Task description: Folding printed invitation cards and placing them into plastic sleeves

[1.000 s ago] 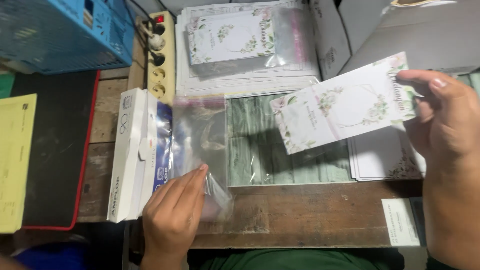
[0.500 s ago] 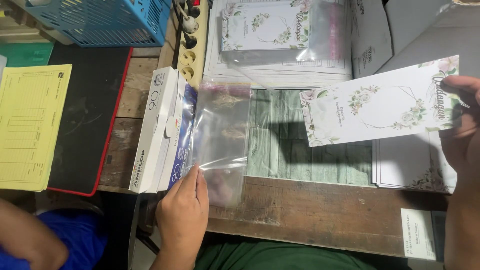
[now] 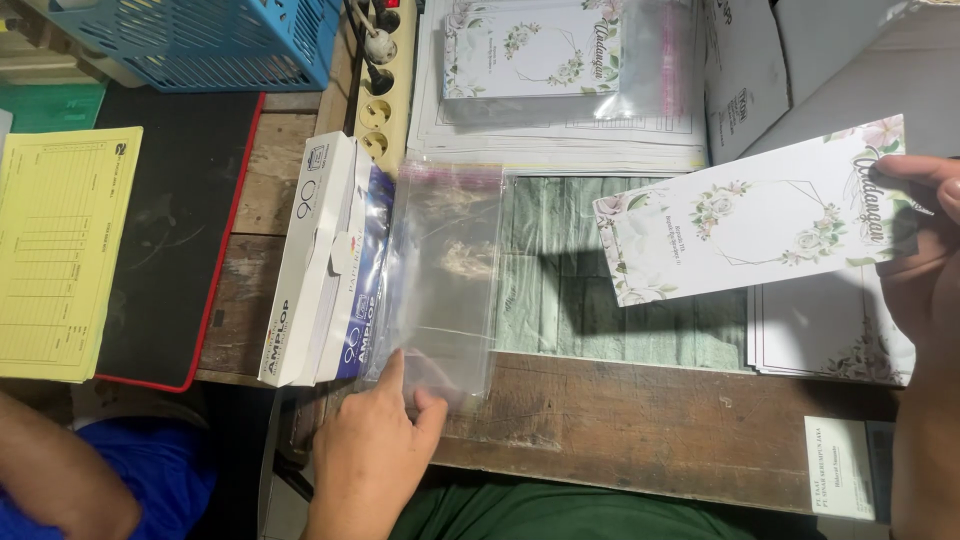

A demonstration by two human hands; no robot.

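Observation:
My left hand [image 3: 375, 450] pinches the near end of a clear plastic sleeve [image 3: 445, 270] that lies flat on the wooden table [image 3: 640, 420], next to a white and blue envelope box [image 3: 315, 265]. My right hand [image 3: 925, 250] holds a white floral card [image 3: 750, 225] by its right end, raised above the green patterned mat [image 3: 580, 300]. The card hangs to the right of the sleeve, apart from it.
A stack of bagged floral cards [image 3: 560, 50] lies at the back. More loose cards [image 3: 830, 330] sit under my right hand. A power strip [image 3: 385, 80], a blue basket [image 3: 210, 35], a black pad [image 3: 170, 230] and a yellow form [image 3: 60, 250] are to the left. Another person's arm [image 3: 60, 480] is at lower left.
The view has shifted and come closer. My left hand still holds the sleeve's near end; my right hand keeps the card raised at the right, slightly lower and nearer the sleeve.

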